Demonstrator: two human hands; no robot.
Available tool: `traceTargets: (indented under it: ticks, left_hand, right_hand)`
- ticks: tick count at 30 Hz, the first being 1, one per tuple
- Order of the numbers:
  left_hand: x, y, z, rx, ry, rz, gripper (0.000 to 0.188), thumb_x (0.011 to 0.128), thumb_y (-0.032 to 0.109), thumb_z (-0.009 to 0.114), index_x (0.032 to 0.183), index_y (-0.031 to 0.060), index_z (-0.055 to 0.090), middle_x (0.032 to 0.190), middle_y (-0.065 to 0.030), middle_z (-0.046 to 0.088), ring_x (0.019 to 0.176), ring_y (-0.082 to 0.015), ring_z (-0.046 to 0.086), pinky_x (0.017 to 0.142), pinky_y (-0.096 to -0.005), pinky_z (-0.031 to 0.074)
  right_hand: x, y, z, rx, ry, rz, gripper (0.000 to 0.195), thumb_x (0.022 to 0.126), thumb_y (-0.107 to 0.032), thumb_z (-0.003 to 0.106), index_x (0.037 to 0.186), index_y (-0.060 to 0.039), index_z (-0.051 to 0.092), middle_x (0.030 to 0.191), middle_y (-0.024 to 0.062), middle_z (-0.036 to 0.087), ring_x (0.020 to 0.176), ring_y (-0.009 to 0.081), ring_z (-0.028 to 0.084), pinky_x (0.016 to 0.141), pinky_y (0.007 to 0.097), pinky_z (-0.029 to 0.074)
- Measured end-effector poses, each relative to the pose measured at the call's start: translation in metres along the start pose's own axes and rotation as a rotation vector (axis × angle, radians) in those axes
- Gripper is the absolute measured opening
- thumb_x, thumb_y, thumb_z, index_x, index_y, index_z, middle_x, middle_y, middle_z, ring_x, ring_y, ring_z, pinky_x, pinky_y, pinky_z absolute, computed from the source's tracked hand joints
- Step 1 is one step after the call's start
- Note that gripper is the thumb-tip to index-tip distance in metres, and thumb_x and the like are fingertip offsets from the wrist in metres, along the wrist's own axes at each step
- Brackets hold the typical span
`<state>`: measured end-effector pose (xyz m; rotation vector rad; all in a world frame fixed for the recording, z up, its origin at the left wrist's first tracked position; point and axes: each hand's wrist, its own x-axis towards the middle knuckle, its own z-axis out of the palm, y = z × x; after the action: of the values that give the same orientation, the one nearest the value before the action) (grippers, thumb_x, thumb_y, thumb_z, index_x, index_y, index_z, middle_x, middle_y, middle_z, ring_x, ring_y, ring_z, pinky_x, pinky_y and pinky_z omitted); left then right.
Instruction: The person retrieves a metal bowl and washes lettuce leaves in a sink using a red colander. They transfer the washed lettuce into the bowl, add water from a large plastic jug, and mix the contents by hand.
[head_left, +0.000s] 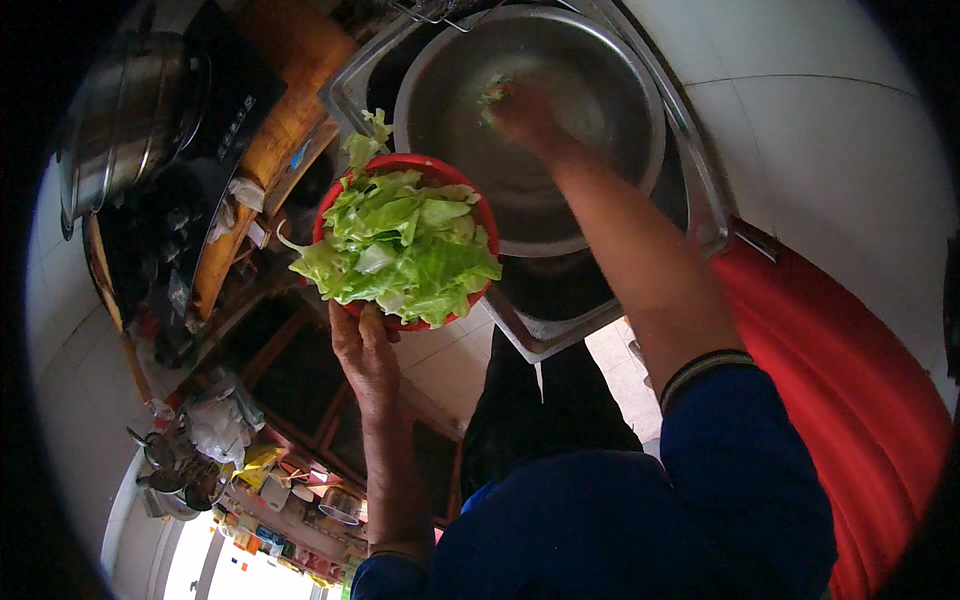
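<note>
My left hand (367, 345) grips the near rim of a red plastic bowl (493, 225), its thumb on the outside. Torn green cabbage leaves (405, 232) are heaped above the bowl's edge, and one piece hangs over its far left side. My right hand (519, 112) reaches down into a wide stainless steel basin (450, 180) of water. Some small bits of green leaf (493, 97) show at its fingertips; the fingers themselves are partly hidden. The basin sits in a metal-rimmed sink (705, 172), to the right of the bowl.
On the left, a large steel pot (124, 120) stands on a black cooktop (247, 82) beside a wooden counter edge (289, 105). A wire rack (442, 11) touches the top of the view. A tiled wall (810, 127) and red cloth (825, 375) lie to the right.
</note>
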<state>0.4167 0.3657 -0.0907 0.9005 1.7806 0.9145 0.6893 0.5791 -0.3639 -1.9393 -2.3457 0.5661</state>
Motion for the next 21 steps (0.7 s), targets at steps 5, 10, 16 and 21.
traceTargets:
  ticks: [5,10,16,21]
  left_hand:
    - [-0.003,-0.005,-0.005,0.025,0.019,-0.013,0.03,0.104,0.011,0.049,0.131,0.0047,0.059,0.098,0.0025,0.063,0.076,-0.006,0.053,0.066,-0.0245,0.042]
    - [-0.004,-0.015,-0.013,-0.001,-0.014,-0.043,0.029,0.104,0.01,0.049,0.131,0.0048,0.059,0.096,0.004,0.063,0.077,-0.006,0.054,0.068,-0.0243,0.043]
    - [-0.008,-0.013,-0.009,-0.051,-0.072,0.016,0.028,0.106,0.009,0.049,0.133,0.0034,0.056,0.096,-0.0016,0.064,0.073,-0.0078,0.056,0.063,-0.0249,0.046]
    - [-0.003,-0.003,0.006,-0.033,-0.156,0.02,0.038,0.106,0.007,0.046,0.143,0.001,0.052,0.096,-0.0025,0.065,0.072,-0.0076,0.055,0.063,-0.0256,0.048]
  right_hand:
    - [-0.021,-0.083,0.018,0.463,-0.14,0.19,0.041,0.088,-0.033,0.071,0.117,-0.0047,0.075,0.125,0.0253,0.071,0.119,0.0445,0.067,0.102,0.0523,0.053]
    - [-0.052,-0.117,-0.002,0.818,-0.189,0.286,0.046,0.089,-0.034,0.074,0.122,-0.0027,0.073,0.126,0.0272,0.071,0.117,0.0431,0.068,0.101,0.0511,0.054]
    - [-0.088,-0.104,-0.042,1.147,-0.223,0.197,0.046,0.088,-0.037,0.074,0.119,-0.0029,0.075,0.117,0.0236,0.076,0.112,0.0421,0.07,0.098,0.0494,0.054]
    - [-0.118,-0.054,-0.099,0.706,0.015,0.187,0.036,0.091,-0.031,0.074,0.111,-0.0013,0.071,0.101,0.015,0.075,0.096,0.0239,0.071,0.086,0.0394,0.055]
